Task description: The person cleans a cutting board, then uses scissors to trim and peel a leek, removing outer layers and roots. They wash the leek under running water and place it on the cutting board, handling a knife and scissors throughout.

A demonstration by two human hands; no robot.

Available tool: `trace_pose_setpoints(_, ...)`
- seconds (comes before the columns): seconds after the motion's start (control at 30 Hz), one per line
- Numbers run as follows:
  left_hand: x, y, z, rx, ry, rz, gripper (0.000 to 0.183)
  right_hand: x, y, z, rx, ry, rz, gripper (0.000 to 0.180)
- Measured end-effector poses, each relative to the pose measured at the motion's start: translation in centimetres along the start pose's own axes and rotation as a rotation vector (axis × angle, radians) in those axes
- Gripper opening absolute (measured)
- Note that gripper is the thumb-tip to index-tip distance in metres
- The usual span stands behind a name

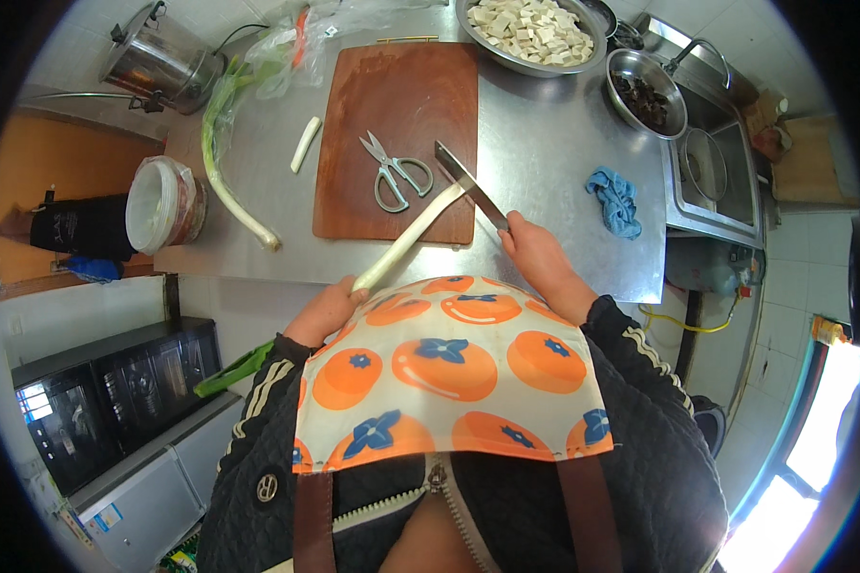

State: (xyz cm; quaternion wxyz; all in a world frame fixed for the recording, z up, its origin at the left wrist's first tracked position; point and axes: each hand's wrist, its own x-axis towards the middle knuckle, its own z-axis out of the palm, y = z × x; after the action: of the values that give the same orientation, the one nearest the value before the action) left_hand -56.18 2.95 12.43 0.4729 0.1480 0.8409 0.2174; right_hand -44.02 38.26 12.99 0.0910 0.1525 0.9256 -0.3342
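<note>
My left hand (327, 309) grips a long leek or large green onion (408, 236). Its green leaves (235, 369) stick out behind my left forearm, while the white end points up to the right over the cutting board. My right hand (537, 251) holds a kitchen knife (476, 190) by its handle. The blade crosses the tip of the white stalk near the board's right edge; whether it has cut in cannot be made out. On the wooden cutting board (394, 89) lie scissors (394, 175) with grey handles, blades slightly apart.
Left of the board are a short white stalk piece (305, 145) and another long green onion (218, 175) beside plastic bags (287, 54). A steel bowl of tofu cubes (534, 36), a bowl of dark food (639, 94), a blue cloth (614, 203) and a sink (724, 168) are rightward.
</note>
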Motion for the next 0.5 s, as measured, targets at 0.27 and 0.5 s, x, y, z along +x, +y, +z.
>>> trace_pose_setpoints(0.27, -0.4, 0.5, 0.1, 0.035, 0.059, 0.000, 0.046, 2.9, 0.7, 2.6, -0.095, -0.020, -0.043, 0.021)
trace_pose_setpoints(0.5, -2.9, 0.5, 0.0, 0.024, 0.175, -0.002, 0.040, 1.7, 4.0, 3.5, 0.265, 0.148, 0.028, 0.025)
